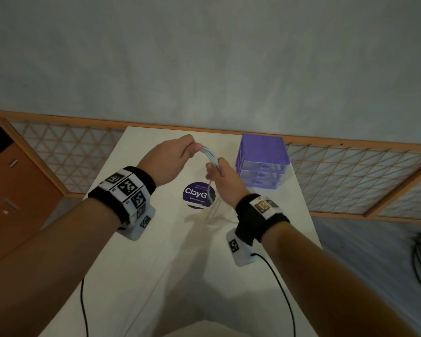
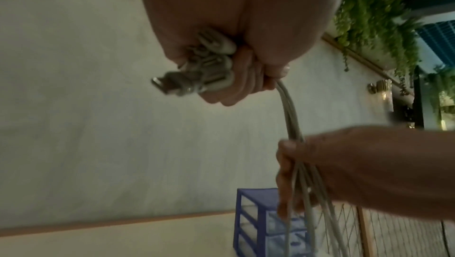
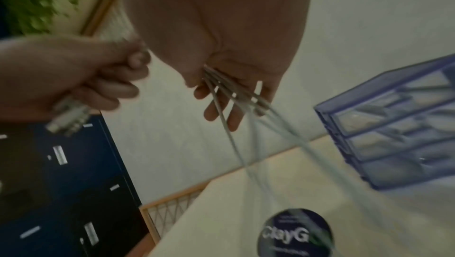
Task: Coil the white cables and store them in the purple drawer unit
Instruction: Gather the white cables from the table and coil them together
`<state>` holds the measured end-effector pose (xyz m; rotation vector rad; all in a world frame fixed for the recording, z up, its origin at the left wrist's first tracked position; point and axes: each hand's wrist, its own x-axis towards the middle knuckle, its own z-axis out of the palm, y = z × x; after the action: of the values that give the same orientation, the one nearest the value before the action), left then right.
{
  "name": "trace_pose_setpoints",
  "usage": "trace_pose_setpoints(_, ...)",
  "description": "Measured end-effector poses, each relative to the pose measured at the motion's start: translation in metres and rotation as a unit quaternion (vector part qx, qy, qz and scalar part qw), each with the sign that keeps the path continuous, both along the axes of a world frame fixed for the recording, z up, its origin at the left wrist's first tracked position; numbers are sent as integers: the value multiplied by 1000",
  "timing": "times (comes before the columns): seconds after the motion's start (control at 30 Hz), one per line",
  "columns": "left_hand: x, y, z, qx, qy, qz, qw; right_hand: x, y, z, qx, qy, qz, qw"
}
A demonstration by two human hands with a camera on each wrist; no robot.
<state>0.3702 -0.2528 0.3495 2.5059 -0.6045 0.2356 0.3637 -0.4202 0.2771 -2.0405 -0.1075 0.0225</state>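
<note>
Counter (image 1: 156, 263) first, since it's the biggest thing: pale top, with the purple drawer unit (image 1: 263, 159) sitting at the far right, all three drawers looking closed as far as I can tell, and a round dark sticker (image 1: 195, 194) near the middle. Both hands are up above that sticker, working the white cables (image 1: 210, 155) as one bundle. Left hand (image 1: 170, 161) has a tight fist-like grip around the plug ends (image 2: 202, 66), which poke out the back of the fist in the left wrist view. Right hand (image 1: 220, 176) has a looser grip further along, thumb pinching the strands against curled fingers, with the strands fanning apart below it (image 3: 231, 93). So the short stretch between the hands arcs from upper left down to lower right, and everything not yet coiled hangs from the right hand straight down to the counter, trailing toward the near side. That's the bit that matters, I reckon: the slack lies below and behind the right hand, so that hand feeds loops toward the left, and it's also the one just beside the drawers for the stash later.
</note>
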Motion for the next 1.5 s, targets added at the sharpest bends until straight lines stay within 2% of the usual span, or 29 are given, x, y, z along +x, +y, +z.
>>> trace_pose_setpoints(0.13, 6, 9, 10, -87, -25, 36, 995, 1, -16, -15, -38, 51, 8, 998)
trace_pose_setpoints(0.17, 8, 11, 11, -101, -25, 41, 994, 2, -19, -16, -15, 57, 1, 998)
trace_pose_setpoints(0.23, 8, 14, 7, -108, -4, 52, 993, 6, -23, -7, 87, 62, -35, 994)
trace_pose_setpoints(0.33, 4, 19, -10, -106, 65, 75, 989, 12, -28, 17, 198, 61, -121, 971)
trace_pose_setpoints(0.43, -6, 12, -28, -107, 130, 51, 984, 19, -23, 36, 331, 69, -131, 932)
trace_pose_setpoints(0.57, -18, -14, -35, -137, 229, 24, 964, 21, -13, 49, 512, 116, -103, 845)
trace_pose_setpoints(0.63, -20, -24, -35, -176, 268, 20, 947, 19, -10, 52, 561, 138, -98, 811)
trace_pose_setpoints(0.7, -20, -30, -36, -196, 290, 19, 936, 17, -8, 55, 581, 147, -100, 794)
trace_pose_setpoints(0.8, -16, -35, -42, -197, 289, 14, 937, 15, -8, 63, 584, 151, -102, 791)
trace_pose_setpoints(0.97, -12, -39, -43, -162, 271, 11, 949, 18, -14, 74, 554, 154, -112, 811)
trace_pose_setpoints(1.13, -13, -40, -41, -121, 257, 1, 959, 18, -21, 78, 565, 160, -144, 797)
trace_pose_setpoints(1.2, -13, -38, -42, -95, 258, -3, 961, 16, -24, 76, 554, 159, -139, 805)
trace_pose_setpoints(1.33, -15, -29, -46, -50, 242, -11, 969, 10, -33, 80, 493, 183, -98, 845)
trace_pose_setpoints(1.5, -15, -17, -57, -30, 254, -20, 967, 5, -33, 71, 497, 204, -104, 837)
